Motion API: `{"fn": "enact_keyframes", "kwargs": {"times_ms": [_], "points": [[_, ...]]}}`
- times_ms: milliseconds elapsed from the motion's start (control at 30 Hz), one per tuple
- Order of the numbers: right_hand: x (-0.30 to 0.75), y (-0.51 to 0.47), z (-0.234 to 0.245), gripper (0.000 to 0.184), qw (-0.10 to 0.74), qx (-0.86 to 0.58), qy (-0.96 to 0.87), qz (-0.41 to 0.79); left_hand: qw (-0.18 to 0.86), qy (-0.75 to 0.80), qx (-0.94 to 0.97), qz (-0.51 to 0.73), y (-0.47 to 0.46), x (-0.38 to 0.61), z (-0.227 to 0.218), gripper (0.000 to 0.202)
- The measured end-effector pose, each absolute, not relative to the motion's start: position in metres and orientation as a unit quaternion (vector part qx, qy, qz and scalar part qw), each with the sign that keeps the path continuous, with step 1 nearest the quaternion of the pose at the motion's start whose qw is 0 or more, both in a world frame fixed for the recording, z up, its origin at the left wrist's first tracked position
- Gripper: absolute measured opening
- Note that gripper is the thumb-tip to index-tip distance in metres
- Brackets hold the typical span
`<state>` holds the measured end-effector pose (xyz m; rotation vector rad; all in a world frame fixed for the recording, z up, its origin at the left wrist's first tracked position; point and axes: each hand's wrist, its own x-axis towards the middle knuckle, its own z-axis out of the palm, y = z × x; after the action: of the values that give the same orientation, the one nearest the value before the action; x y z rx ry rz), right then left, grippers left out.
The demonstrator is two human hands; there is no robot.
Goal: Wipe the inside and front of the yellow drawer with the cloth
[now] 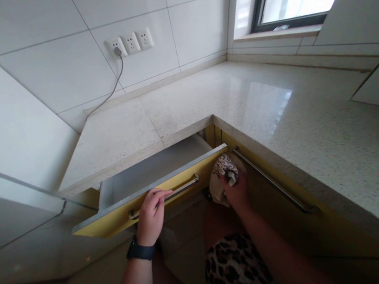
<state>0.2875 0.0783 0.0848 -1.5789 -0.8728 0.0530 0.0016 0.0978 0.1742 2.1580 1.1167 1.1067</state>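
A yellow-fronted drawer (178, 183) is pulled partway out below the countertop, and its grey inside shows from above. My left hand (152, 213), with a dark watch on its wrist, is closed around the drawer's metal handle (184, 187) near the middle. Just right of the drawer front, my right hand (237, 192) grips a bunched cloth (225, 165), beige with a brown-and-white pattern. Part of the cloth hangs below the fingers.
A pale speckled L-shaped countertop (197, 97) runs along the tiled wall; its inner corner lies above the drawer. On the right, a yellow cabinet front carries a long metal handle (271, 179). A cord (113, 91) hangs from the wall sockets (130, 43).
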Motion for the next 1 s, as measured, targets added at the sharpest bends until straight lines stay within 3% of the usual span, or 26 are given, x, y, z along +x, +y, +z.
{"fn": "enact_keyframes", "kwargs": {"times_ms": [300,467,633,833,1000], "points": [[0.286,0.075,0.079,0.053,0.596,-0.667,-0.446,0.027,0.250,0.394,0.797,0.383,0.097,-0.001,0.178,0.028],[0.287,0.077,0.082,0.055,0.605,-0.695,-0.387,0.022,0.257,0.394,0.802,0.368,0.099,-0.003,0.175,0.029],[0.280,0.071,0.082,0.053,0.572,-0.644,-0.508,0.031,0.254,0.386,0.806,0.369,0.099,-0.004,0.176,0.030],[0.278,0.069,0.087,0.053,0.590,-0.681,-0.432,0.035,0.268,0.385,0.808,0.355,0.099,-0.009,0.173,0.035],[0.277,0.063,0.097,0.055,0.521,-0.615,-0.590,0.049,0.279,0.388,0.807,0.348,0.101,-0.009,0.173,0.034]]}}
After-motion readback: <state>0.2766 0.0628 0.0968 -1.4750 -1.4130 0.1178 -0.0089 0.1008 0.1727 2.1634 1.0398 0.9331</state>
